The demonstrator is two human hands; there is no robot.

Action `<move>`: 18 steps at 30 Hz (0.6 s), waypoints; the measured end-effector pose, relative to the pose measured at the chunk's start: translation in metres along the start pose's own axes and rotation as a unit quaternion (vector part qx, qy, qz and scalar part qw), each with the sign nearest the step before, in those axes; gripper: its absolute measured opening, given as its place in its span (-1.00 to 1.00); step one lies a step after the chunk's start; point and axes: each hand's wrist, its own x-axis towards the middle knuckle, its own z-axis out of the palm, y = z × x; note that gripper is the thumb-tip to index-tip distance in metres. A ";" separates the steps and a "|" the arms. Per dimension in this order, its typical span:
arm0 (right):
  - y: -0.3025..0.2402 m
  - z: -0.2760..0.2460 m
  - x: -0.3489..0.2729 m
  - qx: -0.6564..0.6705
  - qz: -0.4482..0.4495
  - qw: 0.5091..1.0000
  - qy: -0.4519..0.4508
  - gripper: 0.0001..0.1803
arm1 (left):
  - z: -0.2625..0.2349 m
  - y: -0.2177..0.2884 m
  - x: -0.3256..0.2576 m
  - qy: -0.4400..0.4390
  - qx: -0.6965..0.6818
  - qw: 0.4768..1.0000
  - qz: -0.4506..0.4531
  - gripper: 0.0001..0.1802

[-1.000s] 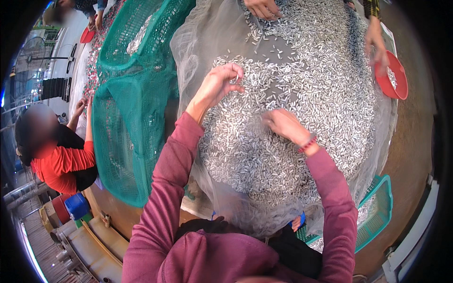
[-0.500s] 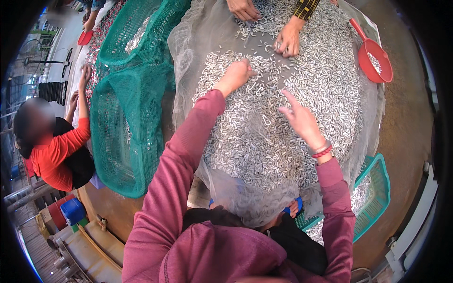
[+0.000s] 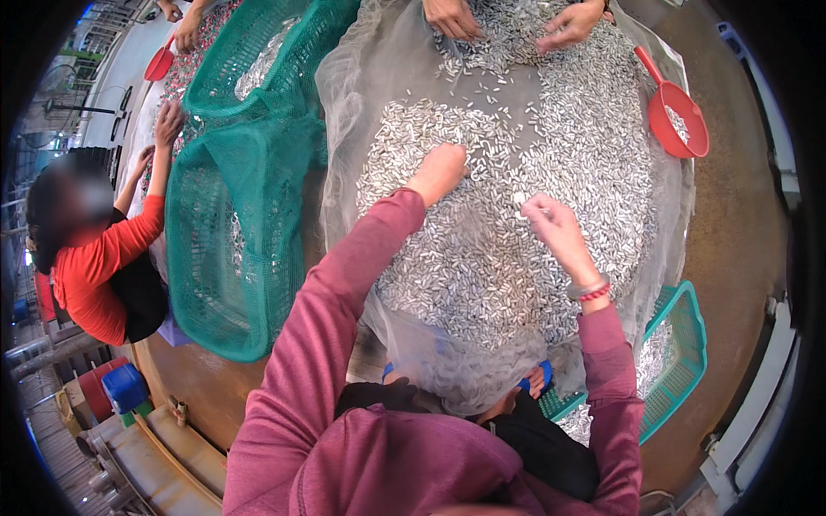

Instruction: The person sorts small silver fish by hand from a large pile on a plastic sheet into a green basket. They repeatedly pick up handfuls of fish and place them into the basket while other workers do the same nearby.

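Observation:
A thick layer of small silvery-white, rod-like metal pieces (image 3: 482, 275) covers the sheer mesh cloth (image 3: 344, 138) in front of me. My left hand (image 3: 440, 172) is low over the middle of the layer with its fingers curled closed; what they hold, if anything, is hidden. To its right, my right hand (image 3: 555, 225) is pinched closed just above the pieces. A small whitish bit shows at its fingertips, too small to name. Opposite me, another person's hands (image 3: 453, 19) work among the pieces at the far edge.
A red scoop (image 3: 680, 120) holding some pieces lies at the right edge. Green mesh-draped baskets (image 3: 219, 249) stand on the left, a green basket (image 3: 688, 378) at lower right. On the left, a person in red (image 3: 107, 267) reaches over another covered table.
My right hand went from open, pointing fingers to a pinch. The S-shaped hooks seen between my hands no longer show. My left hand shifted nearer; the other person's right-side hand moved farther away.

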 end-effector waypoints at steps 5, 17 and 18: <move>-0.043 -0.045 -0.026 0.516 -0.031 0.844 -0.147 -0.72 | 0.002 0.007 0.014 -0.045 0.035 0.998 0.004 -0.83; 0.021 -0.025 0.039 0.565 0.243 0.787 -0.053 -0.60 | -0.066 0.015 -0.011 -0.111 -0.655 0.727 -0.174 -0.68; 0.032 -0.019 0.052 0.549 0.285 0.786 -0.016 -0.61 | -0.054 0.013 -0.005 -0.119 -0.604 0.760 -0.207 -0.69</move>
